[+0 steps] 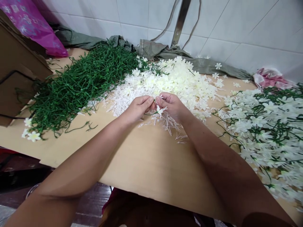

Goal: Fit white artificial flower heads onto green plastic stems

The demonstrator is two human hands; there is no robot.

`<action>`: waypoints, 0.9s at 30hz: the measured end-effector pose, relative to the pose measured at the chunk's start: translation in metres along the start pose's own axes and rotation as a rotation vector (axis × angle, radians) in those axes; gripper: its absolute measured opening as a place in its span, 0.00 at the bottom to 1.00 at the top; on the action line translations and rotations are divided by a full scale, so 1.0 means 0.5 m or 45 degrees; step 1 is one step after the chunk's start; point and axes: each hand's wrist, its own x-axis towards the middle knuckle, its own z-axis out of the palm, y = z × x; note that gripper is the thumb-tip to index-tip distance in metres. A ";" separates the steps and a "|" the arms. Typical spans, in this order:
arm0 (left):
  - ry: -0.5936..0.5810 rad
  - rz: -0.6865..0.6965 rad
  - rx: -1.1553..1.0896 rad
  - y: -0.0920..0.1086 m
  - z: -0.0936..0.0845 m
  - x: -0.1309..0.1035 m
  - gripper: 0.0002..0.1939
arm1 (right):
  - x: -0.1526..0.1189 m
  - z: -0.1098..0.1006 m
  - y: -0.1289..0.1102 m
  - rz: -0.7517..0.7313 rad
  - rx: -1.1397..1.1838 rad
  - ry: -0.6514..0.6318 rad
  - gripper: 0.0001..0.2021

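Observation:
My left hand (142,105) is closed in a pinch on a thin green artificial flower stem. On one branch of that stem sits a white flower (161,110), just below the fingertips. My right hand (174,105) meets the left one, its thumb and finger pinched at the stem's tip on a small white flower piece, mostly hidden by the fingers. Behind both hands spreads a heap of loose white flower heads (175,78). Thin white spiky pieces (169,123) lie just under and in front of the hands.
A large heap of green stems (90,82) lies left on the tan tabletop (146,164). Assembled white flowers (265,126) are piled at right. A cardboard box (19,63) and pink bag (35,25) stand far left. Grey cloth (203,64) runs along the tiled wall.

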 end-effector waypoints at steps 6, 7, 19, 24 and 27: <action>-0.002 0.061 0.101 -0.016 -0.017 0.003 0.16 | -0.003 0.003 -0.001 0.022 -0.002 0.010 0.21; -0.014 0.056 0.109 -0.017 -0.017 0.003 0.16 | -0.004 0.004 -0.002 0.034 -0.018 0.006 0.21; -0.112 -0.097 -0.063 0.005 -0.008 -0.010 0.25 | -0.005 0.022 -0.010 -0.003 -0.136 -0.023 0.22; -0.110 -0.009 -0.011 -0.002 0.006 -0.013 0.24 | -0.021 0.016 -0.016 0.005 -0.212 0.016 0.25; -0.063 0.096 0.127 -0.017 0.007 -0.007 0.22 | -0.056 -0.033 -0.071 -0.054 -0.691 0.158 0.22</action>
